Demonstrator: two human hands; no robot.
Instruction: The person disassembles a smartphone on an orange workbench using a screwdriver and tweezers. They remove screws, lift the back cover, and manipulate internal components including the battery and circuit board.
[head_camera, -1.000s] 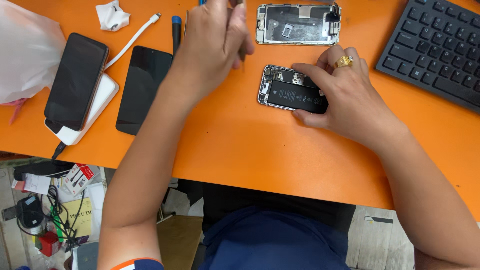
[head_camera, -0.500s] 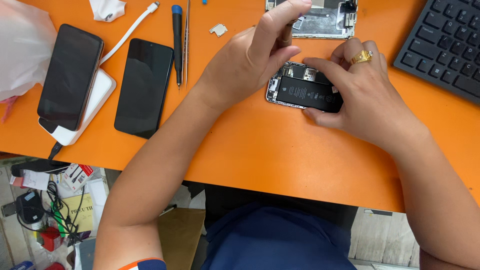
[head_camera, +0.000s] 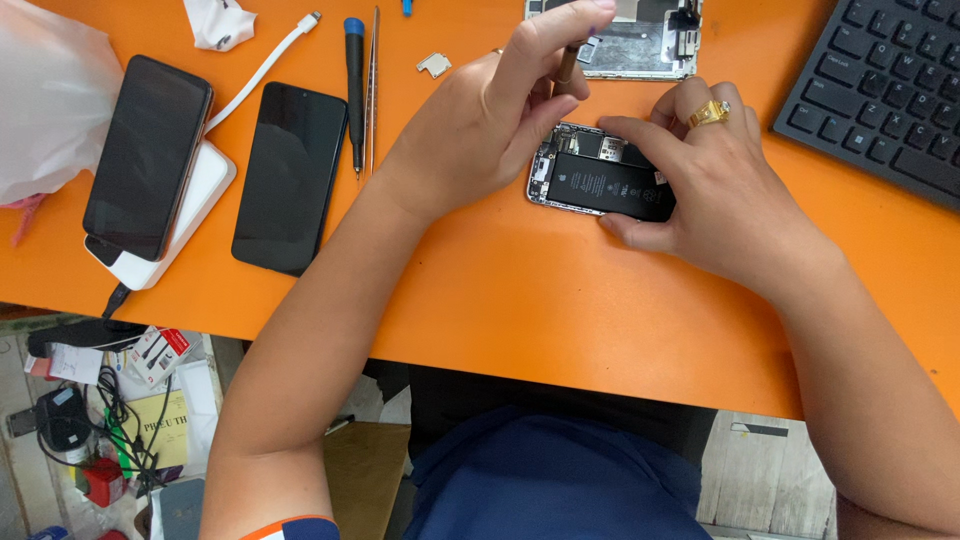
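Resting on the near part of the orange table (head_camera: 560, 320), the right hand (head_camera: 720, 190) pinned the opened phone (head_camera: 600, 183) flat, thumb against its near edge and fingers curled over its far side, a gold ring (head_camera: 708, 113) on one finger. That phone lay back-up with its dark battery exposed, a little right of the table's middle. Just to its left, the left hand (head_camera: 490, 125) pinched a thin brown tool (head_camera: 566, 68) between thumb and fingertips, the tool upright over the phone's top left corner; whether its tip touched the phone could not be told.

Further left lay a black phone (head_camera: 290, 175) face up, and beside it a second dark phone (head_camera: 148, 155) rested on a white power bank (head_camera: 185, 215). Beyond the hands sat the detached phone panel (head_camera: 640, 45), partly hidden by the left fingers. A blue-handled screwdriver (head_camera: 354, 85) and tweezers (head_camera: 374, 85) lay side by side at the far edge, near a small metal plate (head_camera: 434, 65) and a white cable (head_camera: 265, 70). A black keyboard (head_camera: 880, 85) filled the far right corner.
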